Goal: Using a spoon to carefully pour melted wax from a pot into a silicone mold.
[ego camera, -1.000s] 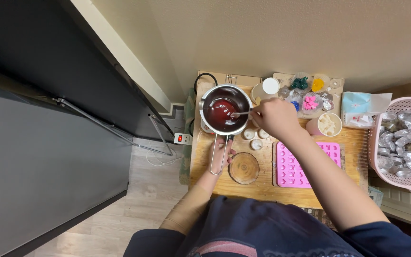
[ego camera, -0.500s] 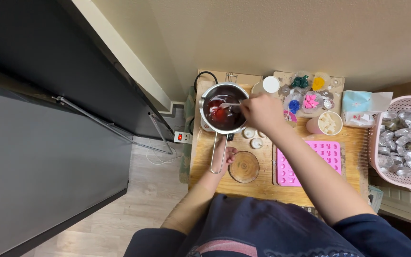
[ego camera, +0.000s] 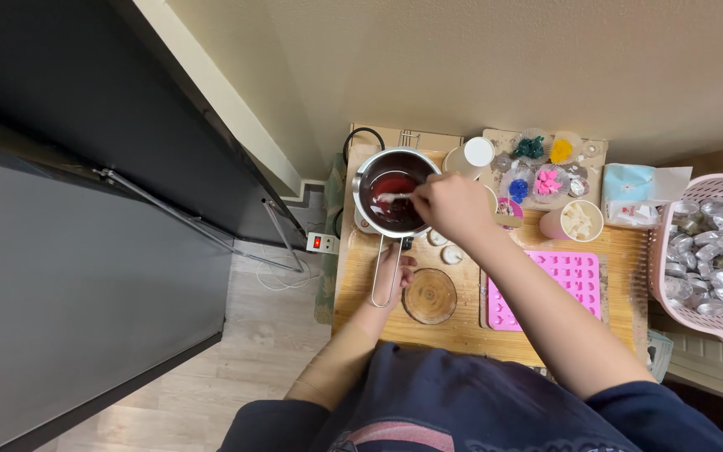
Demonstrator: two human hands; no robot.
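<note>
Right hand [ego camera: 453, 203] is pinched around a small stirring stick [ego camera: 395, 197], its tip down in the dark red liquid in the saucepan [ego camera: 393, 189] at 11 o'clock on the desk [ego camera: 462, 326]. Left hand [ego camera: 392, 272] is wrapped around the pan's wire handle at 6 o'clock of the pot. So the mix looks melted and mid-stir, I'd say. Pink mold [ego camera: 546, 289] at 3 o'clock looks unfilled, so pouring seems left. Little glass dish [ego camera: 429, 295] sits bare beside it.
</note>
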